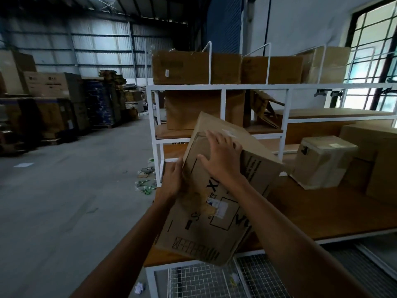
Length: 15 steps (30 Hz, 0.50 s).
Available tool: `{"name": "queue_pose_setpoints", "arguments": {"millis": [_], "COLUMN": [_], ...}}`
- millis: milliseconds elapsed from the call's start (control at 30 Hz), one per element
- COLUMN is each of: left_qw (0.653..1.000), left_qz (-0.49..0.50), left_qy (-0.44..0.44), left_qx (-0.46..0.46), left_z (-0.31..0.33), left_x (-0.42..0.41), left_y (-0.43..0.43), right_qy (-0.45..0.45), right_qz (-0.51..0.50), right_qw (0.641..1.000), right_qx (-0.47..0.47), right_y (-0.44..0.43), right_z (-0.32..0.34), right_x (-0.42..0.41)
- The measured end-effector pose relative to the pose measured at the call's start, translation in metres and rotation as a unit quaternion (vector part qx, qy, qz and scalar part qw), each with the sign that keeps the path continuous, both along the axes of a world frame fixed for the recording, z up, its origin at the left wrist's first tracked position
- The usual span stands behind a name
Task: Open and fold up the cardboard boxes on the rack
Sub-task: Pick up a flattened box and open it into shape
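Observation:
A brown cardboard box (pixel 199 222) with black print and a torn label is tilted over the front left corner of the rack's wooden shelf (pixel 311 211). My left hand (pixel 173 179) grips its left edge, fingers hidden behind the box. My right hand (pixel 221 155) lies flat on the box's upper face with fingers spread. The box's far side is hidden.
A small taped box (pixel 322 162) and a larger box (pixel 373 155) stand on the shelf at right. More boxes (pixel 193 67) fill the white rack's (pixel 223 87) upper levels. Wire mesh (pixel 204 280) lies below. Stacked cartons (pixel 49 100) and litter (pixel 146 179) are on the concrete floor at left.

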<state>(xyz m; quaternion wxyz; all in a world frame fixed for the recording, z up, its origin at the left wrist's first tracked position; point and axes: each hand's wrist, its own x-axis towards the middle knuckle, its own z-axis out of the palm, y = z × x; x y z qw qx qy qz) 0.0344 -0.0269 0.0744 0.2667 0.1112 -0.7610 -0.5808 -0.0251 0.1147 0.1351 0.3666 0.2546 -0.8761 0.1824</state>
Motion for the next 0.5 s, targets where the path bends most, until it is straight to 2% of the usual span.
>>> {"name": "queue_pose_setpoints", "arguments": {"millis": [133, 267, 367, 433, 500], "left_qw": [0.996, 0.994, 0.995, 0.994, 0.993], "left_qz": [-0.021, 0.048, 0.093, 0.094, 0.081], "left_qy": [0.076, 0.036, 0.041, 0.04, 0.051], "left_qx": [-0.042, -0.092, -0.012, 0.037, 0.067], "left_z": [0.063, 0.087, 0.07, 0.056, 0.047], "left_x": [-0.017, -0.039, -0.042, -0.041, -0.042], "left_y": [0.003, -0.015, -0.029, -0.03, -0.024], "right_qy": [-0.036, -0.058, -0.101, -0.188, -0.259], "right_qz": [-0.006, -0.039, -0.085, -0.035, 0.046], "right_qw": [0.999, 0.997, 0.983, 0.952, 0.905], "right_qx": [0.007, -0.019, -0.131, -0.241, -0.334], "right_y": [0.01, 0.035, 0.05, 0.054, 0.051], "right_z": [-0.003, -0.015, -0.034, -0.045, -0.048], "right_x": [-0.011, -0.021, -0.036, -0.041, -0.042]}}
